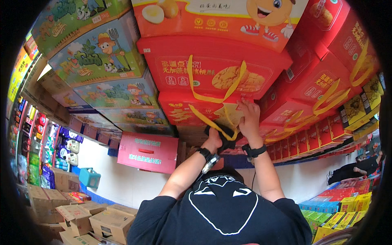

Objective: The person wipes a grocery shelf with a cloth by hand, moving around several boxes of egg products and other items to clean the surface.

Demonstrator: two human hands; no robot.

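In front of me is a stack of red gift cartons. The upper walnut-cookie carton (171, 72) has a hanging yellow ribbon handle (192, 82). The red carton (173, 111) beneath it also has a yellow ribbon handle (200, 114). My left hand (214, 140) is closed on a black cloth (228, 142) just below the lower carton's front, behind that handle's loop. At the right part of the lower carton, my right hand (249, 118) rests its bent fingertips against the front near the top edge, holding nothing.
Green cartoon-printed cartons (101, 58) are stacked to the left, above a pink box (147, 151). More red handled cartons (309, 92) rise at right. A teal plastic stool (89, 177) and brown cardboard boxes (111, 220) stand behind on the left. Another person (352, 168) is far right.
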